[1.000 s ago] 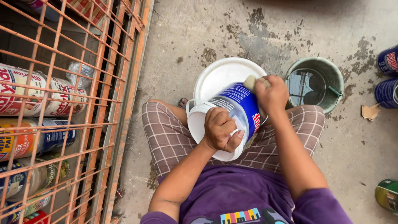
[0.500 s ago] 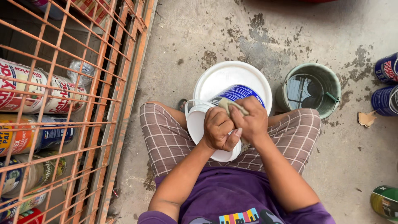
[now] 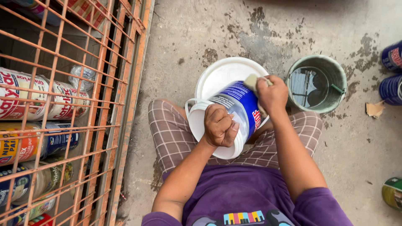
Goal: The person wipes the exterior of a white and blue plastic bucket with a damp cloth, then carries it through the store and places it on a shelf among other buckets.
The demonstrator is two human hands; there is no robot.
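Note:
A white plastic paint bucket [image 3: 234, 113] with a blue label lies tilted across my lap, its open mouth toward me. My left hand [image 3: 220, 125] grips its rim, fingers curled over the edge. My right hand [image 3: 272, 94] presses a small pale sponge [image 3: 251, 81] against the far end of the bucket's side. Under the bucket, on the concrete floor, lies a white round lid [image 3: 217, 75].
A green bucket [image 3: 317, 81] of dark water stands to the right. Blue cans [image 3: 391, 71] lie at the right edge, another can [image 3: 393, 192] at lower right. An orange wire cage [image 3: 63, 109] full of used paint cans fills the left.
My right hand slid the sponge along the bucket's side, first toward my left hand, then back out to the far end. The left hand kept its hold on the rim.

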